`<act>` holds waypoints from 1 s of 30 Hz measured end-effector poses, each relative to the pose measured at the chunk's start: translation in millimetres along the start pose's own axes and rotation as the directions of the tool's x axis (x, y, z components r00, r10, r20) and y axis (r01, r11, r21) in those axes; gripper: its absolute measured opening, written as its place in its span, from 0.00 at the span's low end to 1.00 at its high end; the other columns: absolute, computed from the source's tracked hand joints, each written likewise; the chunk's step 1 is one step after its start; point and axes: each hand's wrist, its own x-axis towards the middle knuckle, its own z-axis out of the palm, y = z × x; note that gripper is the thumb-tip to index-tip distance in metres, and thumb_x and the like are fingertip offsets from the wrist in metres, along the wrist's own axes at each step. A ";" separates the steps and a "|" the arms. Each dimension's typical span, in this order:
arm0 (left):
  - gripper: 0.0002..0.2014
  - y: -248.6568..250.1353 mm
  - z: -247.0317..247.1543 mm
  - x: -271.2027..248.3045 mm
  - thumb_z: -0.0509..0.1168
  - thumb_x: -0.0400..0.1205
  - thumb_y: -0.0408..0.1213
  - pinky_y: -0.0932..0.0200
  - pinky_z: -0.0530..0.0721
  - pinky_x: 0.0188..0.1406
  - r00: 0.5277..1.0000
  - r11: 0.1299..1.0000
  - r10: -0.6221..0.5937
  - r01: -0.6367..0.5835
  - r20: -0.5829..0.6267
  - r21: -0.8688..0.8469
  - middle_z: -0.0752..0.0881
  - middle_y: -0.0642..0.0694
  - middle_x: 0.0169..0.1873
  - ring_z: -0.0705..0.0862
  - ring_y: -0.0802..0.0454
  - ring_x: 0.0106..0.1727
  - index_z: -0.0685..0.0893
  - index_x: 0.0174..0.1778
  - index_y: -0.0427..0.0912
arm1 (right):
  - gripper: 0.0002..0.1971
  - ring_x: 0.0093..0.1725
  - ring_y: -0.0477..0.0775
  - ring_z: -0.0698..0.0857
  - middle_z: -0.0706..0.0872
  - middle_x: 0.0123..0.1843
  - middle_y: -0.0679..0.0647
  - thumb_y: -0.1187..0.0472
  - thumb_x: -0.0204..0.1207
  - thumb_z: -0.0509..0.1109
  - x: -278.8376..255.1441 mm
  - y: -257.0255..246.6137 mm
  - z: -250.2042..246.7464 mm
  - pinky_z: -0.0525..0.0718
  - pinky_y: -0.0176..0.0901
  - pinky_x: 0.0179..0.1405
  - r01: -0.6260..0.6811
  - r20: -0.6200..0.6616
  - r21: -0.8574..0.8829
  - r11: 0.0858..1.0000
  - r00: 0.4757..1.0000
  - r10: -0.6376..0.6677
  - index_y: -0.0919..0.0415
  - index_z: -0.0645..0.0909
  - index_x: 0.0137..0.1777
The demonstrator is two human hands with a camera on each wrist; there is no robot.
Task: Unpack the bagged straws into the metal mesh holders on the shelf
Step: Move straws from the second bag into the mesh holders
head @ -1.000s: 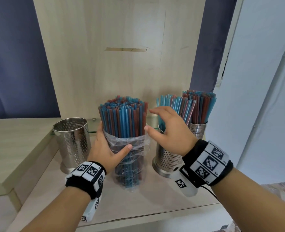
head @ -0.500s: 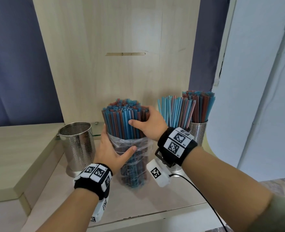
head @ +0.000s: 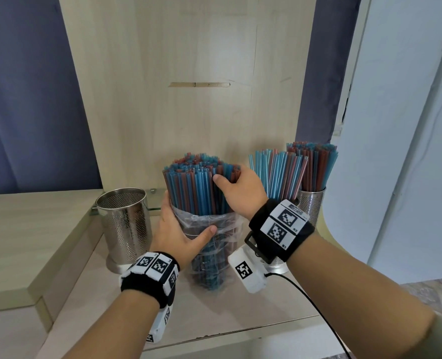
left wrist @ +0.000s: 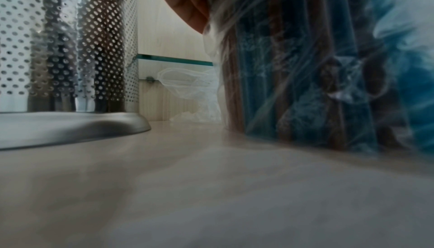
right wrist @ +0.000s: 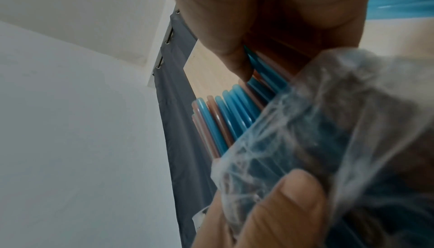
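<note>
A clear plastic bag (head: 209, 255) of blue and red straws (head: 194, 187) stands upright on the shelf (head: 240, 307). My left hand (head: 178, 231) wraps the bag from the left, thumb across its front. My right hand (head: 238, 193) grips a clump of straws at the bundle's upper right, thumb pushed in among them. An empty metal mesh holder (head: 124, 224) stands left of the bag. Two more holders at the right, the far one (head: 312, 206), carry straws (head: 287, 174). The wrist views show the bag (left wrist: 317, 75) beside the holder (left wrist: 70, 47), and the straws (right wrist: 234, 114) under my fingers.
A wooden back panel (head: 188, 86) rises behind the shelf. A raised wooden ledge (head: 28, 229) runs along the left. Dark blue curtains (head: 28, 99) hang on both sides and a white wall (head: 396, 125) stands at the right. A crumpled clear bag (left wrist: 195, 94) lies behind.
My right hand moved from the holder at the right over to the bagged straws and closed on a clump near their tops. The left hand kept its hold on the bag.
</note>
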 end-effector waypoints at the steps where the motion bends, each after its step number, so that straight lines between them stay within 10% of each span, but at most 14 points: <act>1: 0.60 0.1 -0.3 0.2 0.79 0.67 0.56 0.66 0.67 0.68 1.000 1.000 -0.005 0.005 0.003 0.004 0.69 0.49 0.77 0.67 0.63 0.69 0.46 0.86 0.45 | 0.12 0.44 0.54 0.85 0.87 0.44 0.54 0.53 0.81 0.70 1.4 -1.2 -0.5 0.79 0.43 0.44 0.005 0.002 -0.003 1.000 1.000 -0.005 0.62 0.83 0.56; 5: 0.61 -1.0 -0.8 0.6 0.79 0.66 0.58 0.63 0.68 0.69 1.000 1.000 -0.010 0.010 0.014 0.010 0.70 0.48 0.77 0.71 0.53 0.76 0.46 0.85 0.45 | 0.12 0.28 0.47 0.74 0.75 0.28 0.47 0.54 0.80 0.71 4.7 -4.4 -3.5 0.70 0.39 0.31 0.013 -0.026 -0.030 0.999 1.000 -0.014 0.61 0.79 0.41; 10: 0.62 1.4 -0.8 -0.5 0.79 0.67 0.56 0.66 0.64 0.68 1.000 0.999 -0.022 0.021 0.022 0.040 0.67 0.46 0.79 0.69 0.51 0.78 0.44 0.86 0.44 | 0.09 0.34 0.50 0.79 0.80 0.35 0.50 0.55 0.78 0.73 5.9 -8.4 -7.2 0.78 0.42 0.36 0.008 -0.078 0.030 1.000 0.997 -0.006 0.61 0.80 0.44; 14: 0.62 0.0 -0.8 -0.4 0.79 0.67 0.57 0.65 0.64 0.70 0.999 0.999 -0.023 0.021 0.029 0.042 0.66 0.46 0.80 0.67 0.51 0.79 0.43 0.86 0.44 | 0.22 0.21 0.46 0.64 0.65 0.23 0.46 0.64 0.79 0.69 6.6 -11.3 -11.9 0.65 0.39 0.26 -0.019 -0.066 0.104 0.994 0.997 0.026 0.55 0.64 0.27; 21: 0.61 -2.7 -0.5 1.2 0.79 0.65 0.59 0.61 0.69 0.71 1.000 0.999 -0.016 0.015 0.027 0.029 0.70 0.47 0.78 0.71 0.50 0.77 0.47 0.85 0.45 | 0.11 0.34 0.51 0.76 0.79 0.36 0.55 0.60 0.79 0.70 14.6 -18.5 -13.1 0.75 0.40 0.35 0.009 -0.144 0.141 0.990 0.989 0.011 0.71 0.84 0.50; 26: 0.62 -3.8 -0.3 0.9 0.78 0.65 0.62 0.59 0.69 0.73 0.999 1.000 -0.007 0.006 0.031 0.022 0.69 0.46 0.79 0.71 0.49 0.78 0.46 0.85 0.45 | 0.11 0.34 0.49 0.78 0.81 0.37 0.55 0.59 0.79 0.68 26.0 -21.5 -19.0 0.75 0.36 0.32 0.010 -0.163 0.144 0.990 0.987 0.013 0.69 0.82 0.50; 30: 0.62 -9.2 0.2 3.0 0.73 0.60 0.71 0.45 0.77 0.73 0.999 1.000 -0.004 0.004 0.039 -0.005 0.73 0.49 0.77 0.74 0.50 0.75 0.49 0.84 0.49 | 0.06 0.37 0.53 0.83 0.83 0.36 0.56 0.63 0.79 0.68 34.0 -31.1 -27.8 0.85 0.52 0.46 0.026 -0.176 0.244 0.969 0.984 0.018 0.66 0.80 0.47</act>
